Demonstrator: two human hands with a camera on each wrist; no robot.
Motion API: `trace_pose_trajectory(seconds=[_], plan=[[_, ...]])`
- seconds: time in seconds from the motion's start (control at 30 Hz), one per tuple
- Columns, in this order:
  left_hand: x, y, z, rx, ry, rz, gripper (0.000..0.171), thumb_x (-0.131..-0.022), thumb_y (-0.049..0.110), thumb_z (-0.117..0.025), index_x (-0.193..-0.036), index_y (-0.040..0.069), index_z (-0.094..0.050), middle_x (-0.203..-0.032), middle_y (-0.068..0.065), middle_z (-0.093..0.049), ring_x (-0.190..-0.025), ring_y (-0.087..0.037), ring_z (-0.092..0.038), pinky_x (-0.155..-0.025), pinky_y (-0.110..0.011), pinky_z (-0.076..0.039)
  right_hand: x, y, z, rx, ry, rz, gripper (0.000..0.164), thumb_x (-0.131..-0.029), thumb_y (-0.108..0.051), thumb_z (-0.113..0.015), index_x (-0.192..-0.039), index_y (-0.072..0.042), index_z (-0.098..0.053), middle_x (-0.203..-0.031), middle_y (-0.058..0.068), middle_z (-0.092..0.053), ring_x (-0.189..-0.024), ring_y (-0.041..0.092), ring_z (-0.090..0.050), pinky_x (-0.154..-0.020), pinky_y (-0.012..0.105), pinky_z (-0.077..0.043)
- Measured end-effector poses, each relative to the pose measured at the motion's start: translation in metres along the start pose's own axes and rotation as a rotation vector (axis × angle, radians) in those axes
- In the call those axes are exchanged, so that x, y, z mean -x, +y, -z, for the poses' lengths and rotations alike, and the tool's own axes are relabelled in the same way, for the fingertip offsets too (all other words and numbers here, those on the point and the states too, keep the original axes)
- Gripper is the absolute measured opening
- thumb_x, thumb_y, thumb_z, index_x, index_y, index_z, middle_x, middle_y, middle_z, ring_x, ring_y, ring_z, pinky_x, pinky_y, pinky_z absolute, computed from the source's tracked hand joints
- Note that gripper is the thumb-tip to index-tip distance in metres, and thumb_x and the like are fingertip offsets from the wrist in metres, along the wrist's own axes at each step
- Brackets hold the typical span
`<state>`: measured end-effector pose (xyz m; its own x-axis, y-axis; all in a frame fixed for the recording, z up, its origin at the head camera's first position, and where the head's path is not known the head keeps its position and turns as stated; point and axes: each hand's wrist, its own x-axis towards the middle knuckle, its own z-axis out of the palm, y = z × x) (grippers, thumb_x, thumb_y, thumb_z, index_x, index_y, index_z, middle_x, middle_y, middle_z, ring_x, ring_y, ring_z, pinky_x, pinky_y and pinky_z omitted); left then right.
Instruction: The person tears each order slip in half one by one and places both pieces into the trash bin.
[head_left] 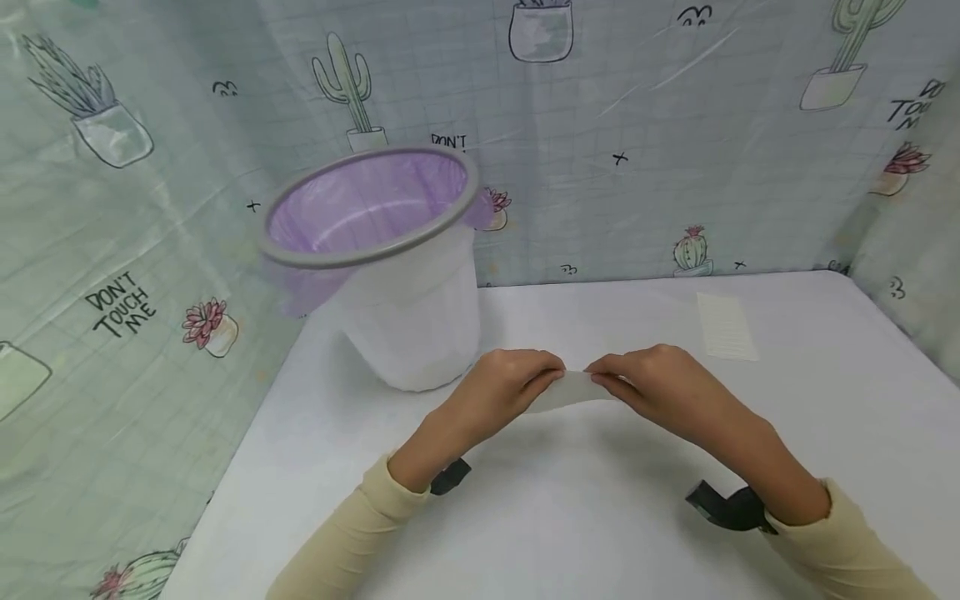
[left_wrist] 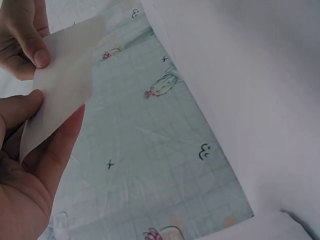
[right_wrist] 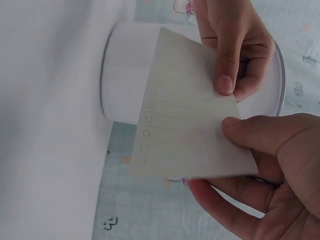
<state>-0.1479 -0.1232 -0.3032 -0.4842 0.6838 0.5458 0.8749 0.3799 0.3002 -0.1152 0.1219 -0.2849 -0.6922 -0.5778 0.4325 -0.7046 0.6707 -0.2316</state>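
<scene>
A small sheet of paper [head_left: 566,396] is held above the white table, its top edge pinched by both hands. My left hand [head_left: 501,385] grips it near the left end, and my right hand [head_left: 660,385] grips it close by on the right. Seen from the right wrist, the paper [right_wrist: 185,115] has faint lines and a row of small printed checkboxes along one side. In the left wrist view the paper [left_wrist: 70,70] shows a plain pale face, with a thumb of each hand pressing on it. The sheet looks whole, slightly bent.
A white bin [head_left: 427,325] with a grey rim and purple liner stands on the table's back left. Another pale lined sheet [head_left: 727,327] lies flat at the back right of the white table [head_left: 570,517]. A cactus-print curtain [head_left: 585,208] hangs behind.
</scene>
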Motion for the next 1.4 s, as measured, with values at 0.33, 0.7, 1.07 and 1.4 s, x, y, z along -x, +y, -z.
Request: trace_pose_trajectory(seconds=[0.33, 0.7, 1.07, 1.4], plan=[[0.005, 0.007, 0.012, 0.02, 0.052, -0.022, 0.007, -0.098, 0.007, -0.068, -0.101, 0.005, -0.075, -0.093, 0.0, -0.076, -0.082, -0.005, -0.067, -0.079, -0.01, -0.05, -0.013, -0.005, -0.003, -0.036, 0.097, 0.089, 0.008, -0.085, -0.009, -0.081, -0.092, -0.013, -0.078, -0.082, -0.01, -0.075, -0.067, -0.001, -0.064, -0.06, 0.021, -0.053], [0.01, 0.012, 0.026, -0.001, 0.126, -0.096, 0.008, -0.095, 0.004, -0.07, -0.102, 0.005, -0.075, -0.095, 0.0, -0.076, -0.087, -0.008, -0.072, -0.082, -0.013, -0.053, -0.019, -0.007, -0.002, -0.082, 0.191, 0.187, 0.014, -0.08, -0.007, -0.085, -0.091, -0.013, -0.079, -0.081, -0.009, -0.075, -0.067, 0.0, -0.067, -0.06, 0.018, -0.054], [0.016, 0.013, 0.045, 0.019, 0.186, -0.184, 0.012, -0.09, -0.003, -0.074, -0.1, 0.004, -0.076, -0.093, -0.002, -0.077, -0.087, -0.011, -0.074, -0.08, -0.018, -0.057, -0.025, -0.015, 0.007, -0.237, 0.2, 0.264, 0.021, -0.077, 0.001, -0.085, -0.093, -0.012, -0.081, -0.087, -0.007, -0.077, -0.072, 0.001, -0.069, -0.063, 0.012, -0.052], [0.016, 0.018, 0.066, -0.126, 0.247, -0.283, 0.014, -0.088, -0.004, -0.075, -0.1, 0.003, -0.075, -0.092, -0.002, -0.077, -0.086, -0.013, -0.075, -0.079, -0.022, -0.059, -0.045, -0.015, 0.014, -0.4, 0.174, 0.286, 0.022, -0.079, 0.002, -0.083, -0.095, -0.013, -0.082, -0.088, -0.008, -0.078, -0.068, -0.002, -0.065, -0.058, 0.012, -0.048]])
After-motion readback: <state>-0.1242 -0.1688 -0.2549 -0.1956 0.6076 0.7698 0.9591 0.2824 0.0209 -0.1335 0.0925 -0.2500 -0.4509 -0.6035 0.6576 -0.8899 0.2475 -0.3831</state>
